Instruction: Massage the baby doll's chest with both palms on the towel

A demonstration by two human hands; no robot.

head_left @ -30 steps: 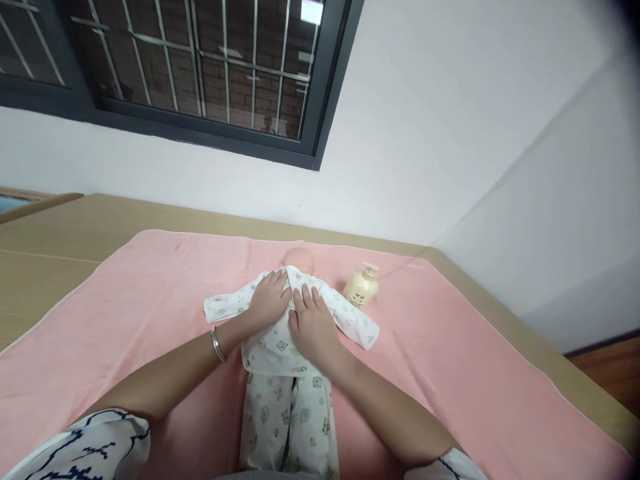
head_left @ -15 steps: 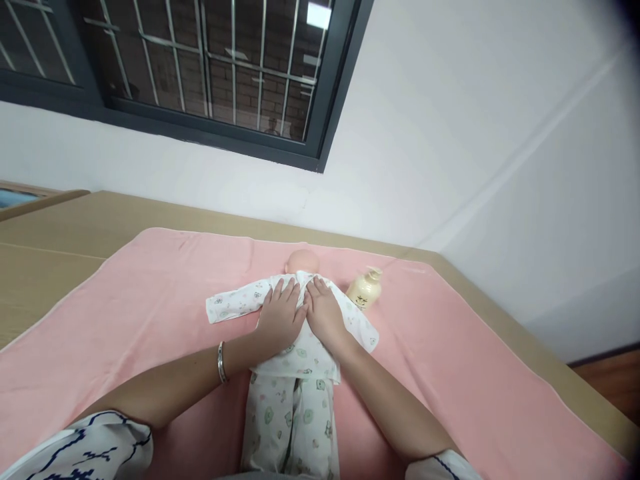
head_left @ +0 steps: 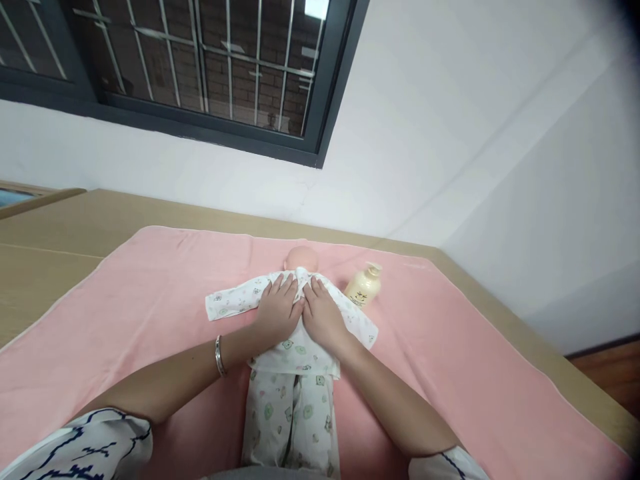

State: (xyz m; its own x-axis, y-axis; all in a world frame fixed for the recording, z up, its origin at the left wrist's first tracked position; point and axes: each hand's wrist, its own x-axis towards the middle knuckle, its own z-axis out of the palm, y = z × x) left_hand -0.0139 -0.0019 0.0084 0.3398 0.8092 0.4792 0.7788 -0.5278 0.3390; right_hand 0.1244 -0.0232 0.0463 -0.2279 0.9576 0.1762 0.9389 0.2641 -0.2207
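Observation:
A baby doll (head_left: 301,259) lies on a pink blanket (head_left: 165,280), its head at the far end. It wears a white printed top (head_left: 300,357) with the sleeves spread out to both sides, and matching trousers (head_left: 269,420). My left hand (head_left: 278,310) rests flat on the left side of the chest, fingers stretched toward the shoulder. Beside it, my right hand (head_left: 323,313) lies flat on the right side of the chest, the two thumbs close together. Both hands are open and touch the cloth. The doll's face cannot be made out.
A cream pump bottle (head_left: 364,285) stands on the blanket beyond the right sleeve. The blanket covers a wooden table (head_left: 130,207), whose far edge meets a white wall (head_left: 400,133). Above is a dark-framed window (head_left: 210,127) with metal bars.
Both hands remain flat on the doll's chest, with the fingers shifted only very slightly. The whole view has tilted a little; doll and bottle have stayed in place.

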